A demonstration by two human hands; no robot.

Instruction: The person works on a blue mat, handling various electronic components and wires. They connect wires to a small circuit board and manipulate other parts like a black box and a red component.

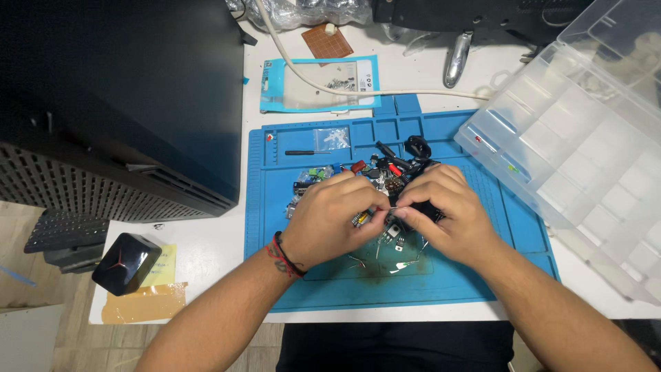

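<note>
Thin wire leads (391, 207) are pinched between both sets of fingertips, right at the meeting point of the two hands. Left hand (330, 219): fingers curled narrow, thumb and forefinger closed on a small component (361, 218) with a banded body. Right hand (444, 215): fingers likewise drawn in tight on the other end of the same lead; exactly what is gripped there cannot be told, as it is hidden by the knuckles.

Directly under and just beyond the fingertips, a loose pile of mixed electronic parts (385, 169) is heaped: black, red, green and blue bodies, leads tangled. A few stray parts (396, 238) lie just below the fingertips, nearer the body. All of it sits on a blue work mat (482, 275); a small clear bag (332, 138) and a thin black tool (299, 152) lie in the mat's recesses beyond the left hand.

Well to the right of the fingers, a clear compartment box (585, 151) is open. Only a couple of tiny items are seen in its near cells; the other cells look bare.

Progress judged from that: sorting barely started. One part is being separated; most of the pile is left unsorted.

Farther out: a blue-edged packet (319, 83) beyond the mat, a white cable (385, 91) across it, a black case (117, 103) far left.
</note>
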